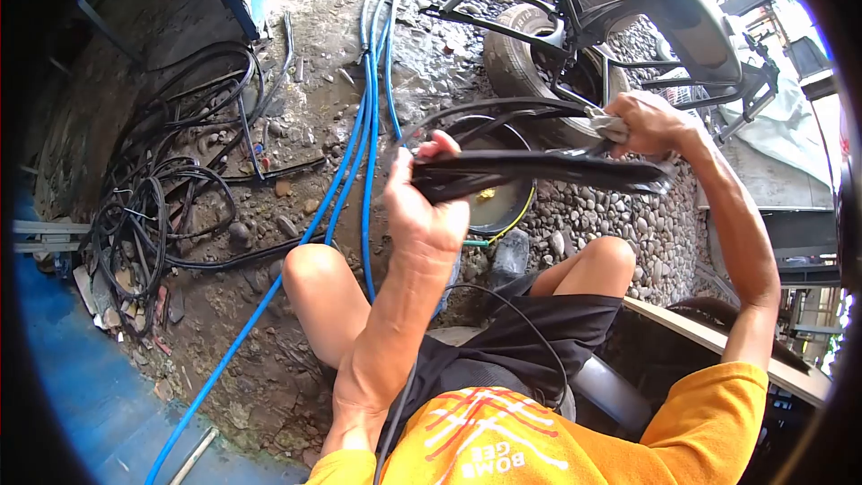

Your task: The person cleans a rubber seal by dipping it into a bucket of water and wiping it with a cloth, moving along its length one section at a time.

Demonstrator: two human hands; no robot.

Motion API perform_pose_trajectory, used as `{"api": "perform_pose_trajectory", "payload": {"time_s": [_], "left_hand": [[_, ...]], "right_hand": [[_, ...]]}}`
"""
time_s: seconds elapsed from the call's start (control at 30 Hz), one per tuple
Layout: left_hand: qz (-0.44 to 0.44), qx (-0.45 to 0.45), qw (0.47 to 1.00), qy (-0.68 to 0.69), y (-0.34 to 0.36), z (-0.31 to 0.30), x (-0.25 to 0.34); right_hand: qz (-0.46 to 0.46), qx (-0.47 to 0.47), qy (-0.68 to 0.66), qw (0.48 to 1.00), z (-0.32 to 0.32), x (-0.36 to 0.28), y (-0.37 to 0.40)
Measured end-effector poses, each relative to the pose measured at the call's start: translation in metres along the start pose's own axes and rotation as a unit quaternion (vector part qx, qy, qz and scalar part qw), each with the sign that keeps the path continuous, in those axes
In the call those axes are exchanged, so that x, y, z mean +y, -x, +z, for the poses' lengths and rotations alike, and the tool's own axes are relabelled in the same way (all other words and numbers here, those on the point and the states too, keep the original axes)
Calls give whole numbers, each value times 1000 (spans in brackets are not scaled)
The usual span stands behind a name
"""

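Orange shirt front (628, 436) is lying nearest the lens, bare forearms reaching out from it. Left hand (426, 184) is clamping around one end of a folded black loop (557, 169), fingers closing over the glossy band, whose far end is sitting just below the right hand (648, 124). Right hand is pinching a crumpled greyish rag (611, 126), fingers drawn together on the cloth; whether they are also gripping the loop through it, cannot tell. Thinner run of the loop is arching above the thick one and reaching toward the rag. Material is looking wet and supple, so slipping is seeming the main risk. Judging from this, good handling is depending on the left hand gripping firmly, bunching the layers without twisting them, and holding the loop lightly taut between both hands. Right hand is best pressing the rag evenly and staying on one run at a time, so folds are not catching. Below and between the hands a dark basin (519, 202) is holding cloudy water; holding the loop above it is sparing the rubber from the gravel (611, 233) beneath the right hand. Beyond the hands a tyre (507, 72) is lying on its side; left of the left hand, blue hoses (368, 126) are running past, well clear of the loop.
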State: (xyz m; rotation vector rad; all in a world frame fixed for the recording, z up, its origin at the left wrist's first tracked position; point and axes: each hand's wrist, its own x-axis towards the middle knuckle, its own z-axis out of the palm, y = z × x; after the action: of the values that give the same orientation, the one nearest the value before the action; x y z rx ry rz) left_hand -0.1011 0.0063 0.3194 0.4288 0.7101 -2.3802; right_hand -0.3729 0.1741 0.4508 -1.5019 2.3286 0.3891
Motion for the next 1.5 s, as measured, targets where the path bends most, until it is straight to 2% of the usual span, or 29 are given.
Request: {"api": "perform_pose_trajectory", "payload": {"time_s": [0.07, 0.1, 0.2, 0.23, 0.33, 0.37, 0.47, 0.53, 0.7, 0.83, 0.93, 1.0, 1.1, 1.23, 1.33, 1.37, 1.47, 1.5], "left_hand": [[2, 30, 999, -30, 12, -9, -19], [8, 68, 996, -57, 16, -17, -28], [-48, 86, 993, -68, 26, -46, -43], [-51, 84, 993, -66, 26, -57, -45], [-47, 125, 984, -115, 27, -79, -43], [-41, 130, 983, -127, 27, -82, -41], [-22, 141, 980, -135, 25, -86, -35], [-41, 114, 987, -105, 13, -94, -27], [-6, 137, 982, -132, -16, -102, -26], [5, 99, 984, -150, -27, -99, -39], [-64, 28, 988, -137, -16, -94, -48], [-91, 53, 985, -137, -7, -86, -60], [-140, -8, 973, -183, -3, -86, -75], [-157, -65, 925, -341, -13, -87, -95], [-104, 51, 933, -341, -36, -77, -99], [-123, 15, 938, -324, -49, -82, -93], [-71, 33, 958, -274, -61, -75, -94], [-65, 40, 958, -275, -64, -71, -92]], "right_hand": [[5, -33, 17, 999, -6, 3, 14], [-49, 39, 53, 997, 5, 17, 24], [-20, -27, 66, 997, 8, 26, 34], [57, -111, 76, 989, 0, 10, 30], [18, -126, 96, 987, 25, 18, 21], [-12, -73, 81, 994, 34, 16, 23], [-19, -108, 100, 989, 44, 13, 9], [-22, -91, 96, 991, 42, 8, -1], [-24, -131, 156, 979, 59, 14, -37], [16, -170, 144, 975, 79, 26, -44], [33, -167, 115, 979, 82, 30, -39], [26, -158, 112, 981, 84, 29, -38], [-12, -110, 93, 989, 80, 33, -38], [3, -130, 106, 986, 86, 44, -56], [-12, -121, 59, 991, 90, 55, -73], [15, -80, 41, 996, 92, 52, -73], [-101, -138, 52, 984, 66, 39, -79], [-167, -69, 14, 983, 72, 46, -75]]}}
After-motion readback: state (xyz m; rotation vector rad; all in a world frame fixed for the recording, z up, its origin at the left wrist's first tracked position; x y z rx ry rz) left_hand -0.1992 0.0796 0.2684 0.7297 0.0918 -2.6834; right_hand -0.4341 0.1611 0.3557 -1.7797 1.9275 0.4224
